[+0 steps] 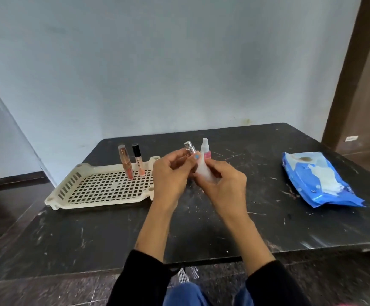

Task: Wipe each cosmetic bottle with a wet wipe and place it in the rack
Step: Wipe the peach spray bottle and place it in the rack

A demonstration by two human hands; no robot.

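Observation:
My left hand (pixel 170 173) holds a small spray bottle with a silver nozzle (pixel 190 148) above the dark table. My right hand (pixel 223 182) presses a white wet wipe (pixel 203 173) against that bottle's body, which is mostly hidden. Just behind my hands stands a white-capped spray bottle with a pink label (pixel 206 149) on the table. A cream perforated rack (pixel 104 188) lies to the left. Two lip-gloss tubes stand upright at its far edge: a rose-gold one (pixel 126 162) and a black-capped one (pixel 138 159).
A blue pack of wet wipes (pixel 318 184) lies at the right of the black scratched table (pixel 201 228). A pale wall stands close behind the table, and a brown door frame (pixel 351 74) rises at the far right.

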